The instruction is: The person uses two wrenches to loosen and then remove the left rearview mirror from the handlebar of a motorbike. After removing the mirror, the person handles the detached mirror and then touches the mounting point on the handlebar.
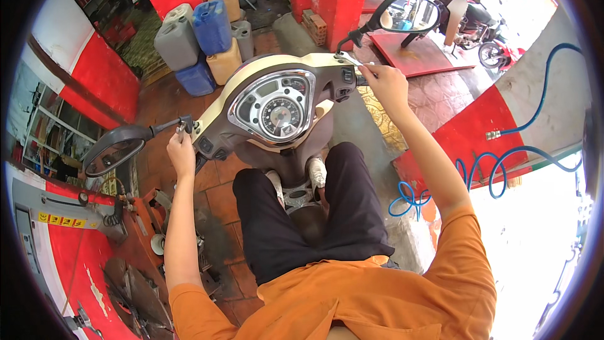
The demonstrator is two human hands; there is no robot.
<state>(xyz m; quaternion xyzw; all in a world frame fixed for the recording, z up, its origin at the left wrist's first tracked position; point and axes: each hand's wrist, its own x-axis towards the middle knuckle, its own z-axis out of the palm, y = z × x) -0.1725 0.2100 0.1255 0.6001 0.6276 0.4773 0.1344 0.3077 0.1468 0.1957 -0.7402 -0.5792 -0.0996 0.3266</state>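
I sit astride a cream-and-brown scooter, whose round speedometer [281, 116] lies between my hands. My right hand [385, 88] is closed at the right handlebar end, on a silver wrench [350, 58] that reaches to the foot of the right mirror [410, 14]. At the left bar end my left hand [181, 154] is closed, fingers pinched just below the base of the left mirror [115, 148]. A small dark metal piece shows at its fingertips; I cannot make out what it is. Both mirrors stand on their stems.
Plastic jerrycans [212, 27] are stacked ahead on the left. To the right, a coiled blue air hose [500, 173] hangs beside a red-and-grey panel [462, 141]. Parked motorbikes [469, 16] and a red ramp [412, 53] lie ahead right. Workshop gear [154, 214] stands at the left.
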